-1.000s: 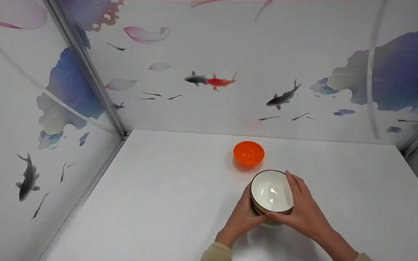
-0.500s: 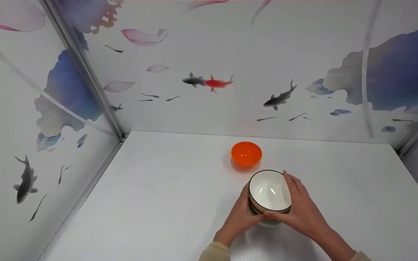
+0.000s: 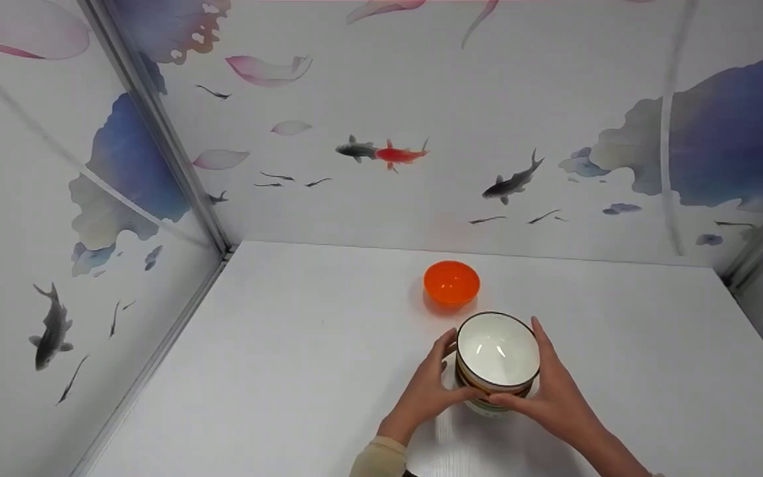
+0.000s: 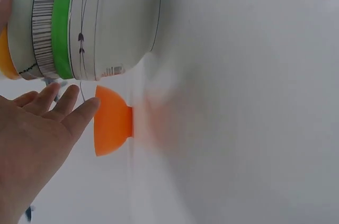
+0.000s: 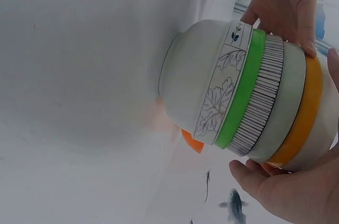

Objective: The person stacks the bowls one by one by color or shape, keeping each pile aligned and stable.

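A stack of patterned bowls (image 3: 495, 351) stands upright on the white table, its top bowl white inside with a dark rim. Green and orange bands and leaf drawings mark the stacked bowls (image 5: 217, 97) in the right wrist view. My left hand (image 3: 424, 391) is spread at the stack's left side, thumb at the front; in the left wrist view its extended fingers (image 4: 74, 107) stand off the bowl wall. Along the right side my right hand (image 3: 557, 391) holds its fingers straight, thumb by the front below the rim. The two thumb tips nearly meet.
A small orange bowl (image 3: 452, 283) sits just behind the stack, near the back wall. White panels (image 3: 381, 218) painted with fish and petals enclose the table (image 3: 275, 371) at the back and sides, joined by a metal corner post (image 3: 156, 119) at left.
Both hands have loosened from the stack: the left fingers have drawn back leftward and the right fingers have moved off the top bowl's rim. The bowls stay in place.
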Demonstrator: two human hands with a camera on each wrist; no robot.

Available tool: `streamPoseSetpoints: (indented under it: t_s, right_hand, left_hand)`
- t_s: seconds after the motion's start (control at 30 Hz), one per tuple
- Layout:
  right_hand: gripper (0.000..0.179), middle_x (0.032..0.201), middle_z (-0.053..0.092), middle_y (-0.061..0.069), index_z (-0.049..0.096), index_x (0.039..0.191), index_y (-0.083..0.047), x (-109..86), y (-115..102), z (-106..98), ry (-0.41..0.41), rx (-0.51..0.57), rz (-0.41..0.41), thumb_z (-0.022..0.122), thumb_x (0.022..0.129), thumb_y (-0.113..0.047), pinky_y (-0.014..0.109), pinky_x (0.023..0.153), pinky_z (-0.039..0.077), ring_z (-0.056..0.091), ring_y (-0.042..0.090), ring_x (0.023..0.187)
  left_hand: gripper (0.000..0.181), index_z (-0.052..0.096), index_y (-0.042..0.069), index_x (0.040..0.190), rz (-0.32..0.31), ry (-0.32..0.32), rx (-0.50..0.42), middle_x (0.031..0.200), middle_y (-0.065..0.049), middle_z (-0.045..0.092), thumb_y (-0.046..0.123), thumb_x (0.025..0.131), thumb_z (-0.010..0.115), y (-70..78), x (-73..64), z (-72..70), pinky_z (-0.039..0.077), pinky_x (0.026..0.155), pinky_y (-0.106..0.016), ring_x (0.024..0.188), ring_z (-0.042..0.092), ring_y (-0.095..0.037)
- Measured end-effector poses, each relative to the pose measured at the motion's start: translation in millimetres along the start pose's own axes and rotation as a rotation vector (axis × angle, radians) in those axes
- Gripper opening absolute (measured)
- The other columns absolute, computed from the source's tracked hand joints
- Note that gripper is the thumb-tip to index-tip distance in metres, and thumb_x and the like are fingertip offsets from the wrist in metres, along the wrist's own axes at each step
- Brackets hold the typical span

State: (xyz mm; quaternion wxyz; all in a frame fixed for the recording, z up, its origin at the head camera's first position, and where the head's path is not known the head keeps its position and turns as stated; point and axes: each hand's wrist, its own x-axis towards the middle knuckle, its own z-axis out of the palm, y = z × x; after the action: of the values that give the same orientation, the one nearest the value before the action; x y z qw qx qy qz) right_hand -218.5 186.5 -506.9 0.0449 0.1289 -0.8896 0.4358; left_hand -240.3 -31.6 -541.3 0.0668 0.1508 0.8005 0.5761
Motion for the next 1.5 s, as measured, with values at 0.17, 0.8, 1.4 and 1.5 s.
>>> streamPoseSetpoints:
  t_s: [0.17,0.8,1.4,1.5]
  right_hand:
    - [0.134,0.161,0.027,0.022,0.002,0.161,-0.010,0.0,3.2,0.2,-0.006,0.011,0.057,0.090,0.067,-0.047,0.066,0.109,0.040,0.038,0.045,0.142]
    - [0.130,0.160,0.030,0.021,0.008,0.159,-0.005,1.5,-0.1,-0.2,-0.023,-0.010,0.094,0.090,0.067,-0.048,0.065,0.110,0.039,0.038,0.044,0.142]
    - [0.130,0.162,0.028,0.019,0.008,0.160,-0.007,2.3,0.2,0.0,-0.029,-0.004,0.113,0.088,0.067,-0.051,0.066,0.112,0.037,0.034,0.042,0.145]
    - [0.130,0.162,0.028,0.018,0.008,0.160,-0.008,2.3,-1.0,1.0,-0.032,-0.007,0.112,0.088,0.067,-0.052,0.065,0.112,0.037,0.034,0.042,0.146]
  left_hand:
    - [0.086,0.037,0.026,0.152,-0.014,-0.024,0.002,0.156,0.006,0.044,0.038,0.081,0.083,-0.7,1.1,-8.8,0.040,0.118,-0.045,0.141,0.046,-0.019]
    - [0.062,0.051,0.031,0.143,-0.017,-0.227,0.055,0.143,0.011,0.057,0.033,0.086,0.078,-1.9,25.7,-43.7,0.041,0.117,-0.042,0.130,0.056,-0.015]
    - [0.044,0.058,0.012,0.134,-0.036,0.039,0.166,0.132,-0.003,0.066,0.024,0.093,0.070,-2.6,68.3,-50.8,0.047,0.112,-0.044,0.124,0.062,-0.024]
    - [0.039,0.061,0.011,0.130,-0.060,0.135,0.205,0.130,-0.005,0.067,0.022,0.094,0.070,-2.9,78.0,-50.9,0.049,0.109,-0.043,0.122,0.062,-0.024]
